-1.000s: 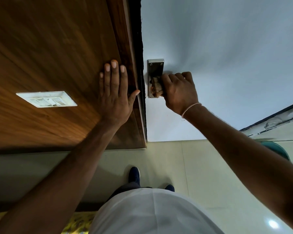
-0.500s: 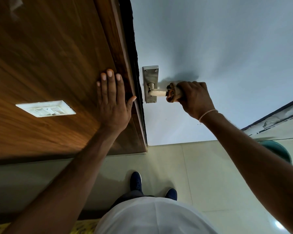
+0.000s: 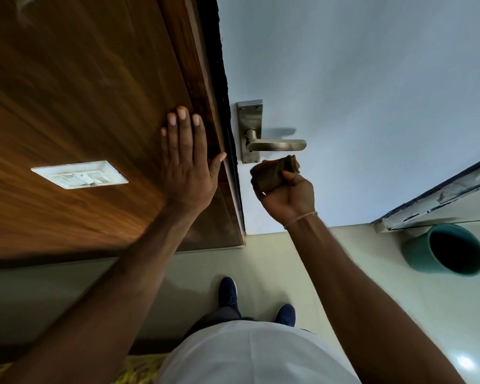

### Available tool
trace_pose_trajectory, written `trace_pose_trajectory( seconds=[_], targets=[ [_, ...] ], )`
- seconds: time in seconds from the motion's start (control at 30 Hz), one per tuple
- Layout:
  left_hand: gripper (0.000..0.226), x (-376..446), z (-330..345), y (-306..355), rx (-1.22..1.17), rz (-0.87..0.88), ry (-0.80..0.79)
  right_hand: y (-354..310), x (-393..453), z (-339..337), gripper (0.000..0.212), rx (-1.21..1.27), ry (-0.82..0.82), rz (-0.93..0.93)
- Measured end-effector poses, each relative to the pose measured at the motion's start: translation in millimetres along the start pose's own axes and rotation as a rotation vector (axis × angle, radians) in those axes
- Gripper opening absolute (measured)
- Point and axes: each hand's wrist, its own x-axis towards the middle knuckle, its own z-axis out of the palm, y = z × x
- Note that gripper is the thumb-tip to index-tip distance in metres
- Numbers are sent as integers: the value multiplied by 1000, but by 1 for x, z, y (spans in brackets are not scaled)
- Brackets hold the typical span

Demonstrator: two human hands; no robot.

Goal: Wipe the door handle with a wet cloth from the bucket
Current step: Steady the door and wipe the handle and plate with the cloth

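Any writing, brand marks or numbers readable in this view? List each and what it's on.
None readable.
Handle backplate: no stamp visible.
Switch plate: blurred, no markings legible.
Bucket: plain, no label on the visible side.
Cloth: no print.

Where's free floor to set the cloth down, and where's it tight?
Free: pale floor tiles between the shoes and the teal bucket, and right of the right forearm. Tight: by the door handle, where the right hand grips the cloth just below the lever and the left hand lies flat on the wood panel.
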Motion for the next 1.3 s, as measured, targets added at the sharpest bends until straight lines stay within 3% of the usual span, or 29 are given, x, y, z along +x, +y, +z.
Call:
trace_pose_trajectory(
  seconds=[0.17,0.33,0.43,0.6,0.77,0.87,0.97,1.1,1.2,1.3],
  targets=[
    [89,1,-1,0,-12,-3,-8,8,11,34,76,341,-66,98],
    [85,0,-2,1,-10,-2,3,18,2,44,46,87,-6,36],
    [86,1,-1,0,-8,-3,4,15,-2,35,28,98,-51,39],
    [87,1,1,-1,-26,3,-1,30,5,39,51,190,-77,-15],
    [89,1,1,-1,-36,2,7,21,12,41,28,151,-67,-38],
    [90,0,1,0,-37,1,12,14,12,38,43,118,-89,-67],
    [91,0,2,-1,-29,5,17,5,14,36,41,46,-76,-123],
    [91,0,1,-2,-30,11,17,-14,17,28,55,11,-105,-185],
    [91,0,0,-2,-37,13,10,-22,16,23,37,-3,-99,-206],
    [92,0,-1,-2,-42,14,7,-32,15,17,33,-50,-80,-243]
  ],
)
